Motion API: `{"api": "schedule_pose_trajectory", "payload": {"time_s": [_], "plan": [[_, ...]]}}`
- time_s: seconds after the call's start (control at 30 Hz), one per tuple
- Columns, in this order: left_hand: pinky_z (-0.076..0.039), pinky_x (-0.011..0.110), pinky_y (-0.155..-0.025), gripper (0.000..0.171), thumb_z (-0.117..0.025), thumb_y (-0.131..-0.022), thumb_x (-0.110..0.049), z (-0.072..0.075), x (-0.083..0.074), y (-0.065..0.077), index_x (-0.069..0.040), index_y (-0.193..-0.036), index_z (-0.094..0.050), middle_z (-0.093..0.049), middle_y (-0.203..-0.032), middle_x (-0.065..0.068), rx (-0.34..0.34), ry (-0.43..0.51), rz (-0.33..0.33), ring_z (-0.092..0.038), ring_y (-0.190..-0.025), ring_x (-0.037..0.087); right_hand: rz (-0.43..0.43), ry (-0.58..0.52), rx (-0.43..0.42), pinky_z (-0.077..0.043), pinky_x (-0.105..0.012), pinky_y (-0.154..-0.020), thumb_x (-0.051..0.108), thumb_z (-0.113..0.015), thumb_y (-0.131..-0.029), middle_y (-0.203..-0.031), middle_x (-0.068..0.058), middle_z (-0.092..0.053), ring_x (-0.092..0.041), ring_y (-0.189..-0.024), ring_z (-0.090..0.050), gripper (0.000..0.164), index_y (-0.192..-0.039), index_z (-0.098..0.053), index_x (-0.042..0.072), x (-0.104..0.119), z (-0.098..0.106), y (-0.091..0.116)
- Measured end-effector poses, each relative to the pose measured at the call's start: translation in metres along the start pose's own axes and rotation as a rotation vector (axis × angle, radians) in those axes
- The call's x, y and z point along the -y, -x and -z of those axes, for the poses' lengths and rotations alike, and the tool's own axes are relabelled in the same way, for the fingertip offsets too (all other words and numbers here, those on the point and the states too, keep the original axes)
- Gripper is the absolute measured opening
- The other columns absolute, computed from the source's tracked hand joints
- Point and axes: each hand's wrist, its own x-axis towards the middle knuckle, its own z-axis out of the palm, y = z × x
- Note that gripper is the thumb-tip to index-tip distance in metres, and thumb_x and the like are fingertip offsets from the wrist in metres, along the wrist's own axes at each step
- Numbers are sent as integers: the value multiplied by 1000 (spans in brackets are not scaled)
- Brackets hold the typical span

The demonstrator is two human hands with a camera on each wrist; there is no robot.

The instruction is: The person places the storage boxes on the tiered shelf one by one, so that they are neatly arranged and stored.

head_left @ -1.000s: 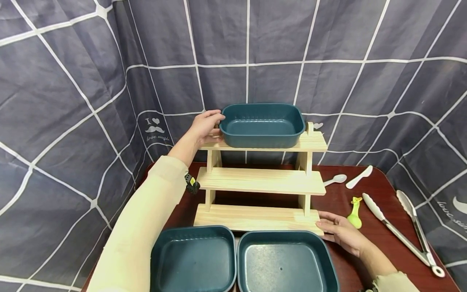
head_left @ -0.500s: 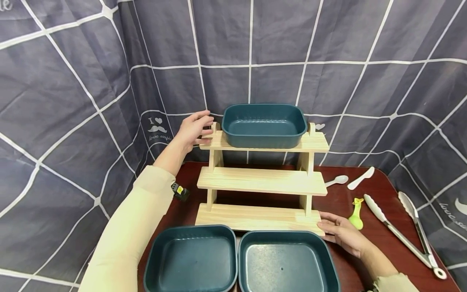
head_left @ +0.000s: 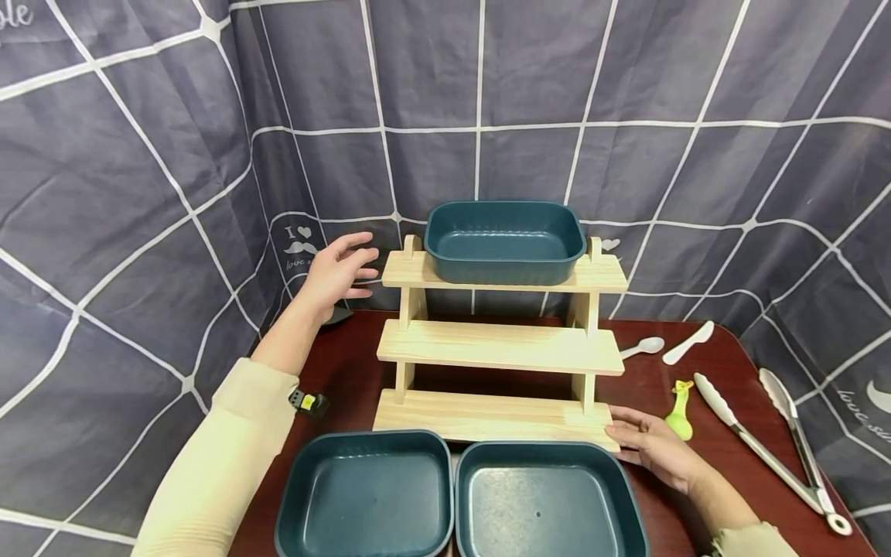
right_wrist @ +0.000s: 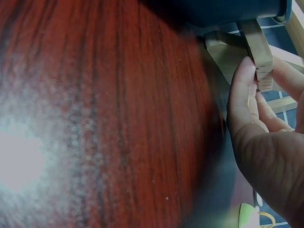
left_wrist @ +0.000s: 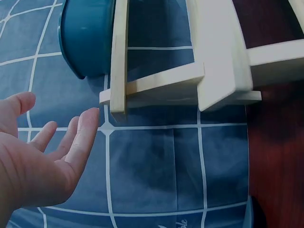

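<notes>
A three-tier wooden shelf stand (head_left: pixel 500 346) stands at the back of the table. On its top tier sits a dark teal rectangular bin (head_left: pixel 504 244). Left of that tier my left hand (head_left: pixel 336 272) is in the air, its fingers loosely spread and nothing in them; the left wrist view shows a gap between the fingertips and the shelf's end. At the bottom tier's right end, my right hand (head_left: pixel 650 447) pinches the board (right_wrist: pixel 256 52) between thumb and fingers. Two more teal bins, a left one (head_left: pixel 372 495) and a right one (head_left: pixel 546 499), stand in front of the stand.
Right of the stand lie a white spoon (head_left: pixel 646 346), a white knife (head_left: pixel 689 343), a small green spoon (head_left: pixel 678 414) and long white-tipped tongs (head_left: pixel 800 449). A dark object (head_left: pixel 337 316) is partly hidden behind my left hand. A grey checked curtain (head_left: pixel 529 70) encloses the table (head_left: pixel 724 363).
My left hand has let go of the top bin's left end and moved left, away from the stand. The right hand keeps its place on the bottom board.
</notes>
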Motion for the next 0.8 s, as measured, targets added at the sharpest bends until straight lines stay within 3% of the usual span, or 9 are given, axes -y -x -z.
{"api": "schedule_pose_trajectory", "payload": {"time_s": [0.2, 0.43, 0.8], "plan": [[-62, 39, -83, 55, -63, -103, -36, 12, 15, 22, -20, -154, -50, -59, -140, 12, 4, -65, -20, -66, -112, 26, 8, 4, 4, -58, -40, -94, 14, -56, -108, -123, -3, -66, -16, -111, -67, 68, -157, -16, -13, -2, 1, 0], [-61, 38, -83, 55, -64, -104, -32, 25, 42, 50, -16, -154, -49, -61, -140, 19, 29, -122, -30, -67, -103, 18, 8, 2, -3, -58, -40, -94, 15, -57, -108, -122, -3, -66, -15, -110, -68, 70, -157, -16, -13, -2, 0, 0], [-61, 43, -84, 51, -61, -106, -24, 42, 98, 105, -11, -153, -48, -61, -138, 22, 26, -171, 18, -66, -114, 28, 24, -14, 7, -58, -39, -94, 13, -57, -107, -121, -2, -66, -15, -110, -68, 67, -157, -19, -12, -2, 1, 2]]}}
